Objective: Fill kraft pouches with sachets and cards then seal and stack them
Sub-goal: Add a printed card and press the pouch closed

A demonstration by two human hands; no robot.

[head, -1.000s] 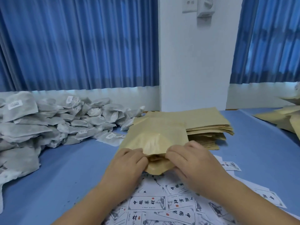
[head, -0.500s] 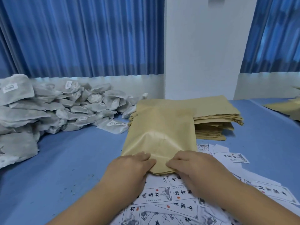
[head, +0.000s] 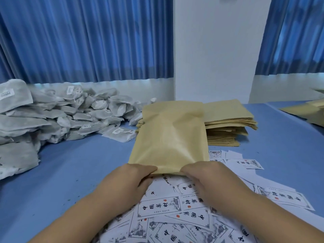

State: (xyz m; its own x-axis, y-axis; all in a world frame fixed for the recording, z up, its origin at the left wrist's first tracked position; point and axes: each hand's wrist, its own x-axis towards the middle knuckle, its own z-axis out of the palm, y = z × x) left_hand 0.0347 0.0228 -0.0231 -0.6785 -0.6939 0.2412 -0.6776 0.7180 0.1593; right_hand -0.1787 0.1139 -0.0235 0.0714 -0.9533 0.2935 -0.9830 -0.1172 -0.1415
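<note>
Left grip (head: 138,174) and right grip (head: 201,174) each pinch the pouch (head: 171,137) by its near edge, mid-frame on the worktop (head: 78,163). My guess is they're pressing the seal. Cards (head: 159,206) at the bottom, sachets (head: 61,116) left, spare pouches (head: 228,120) behind: all handy.

On the table (head: 70,163), a pile of sachets (head: 52,116) lies at the left, a stack of pouches (head: 228,120) sits at the middle rear, and more pouches (head: 306,109) lie at the far right. A single pouch (head: 170,137) is in front of the stack, with the left hand (head: 129,179) and right hand (head: 206,178) gripping its near edge side by side. Cards (head: 175,216) are spread under the hands and out to the right, nearest the person.
</note>
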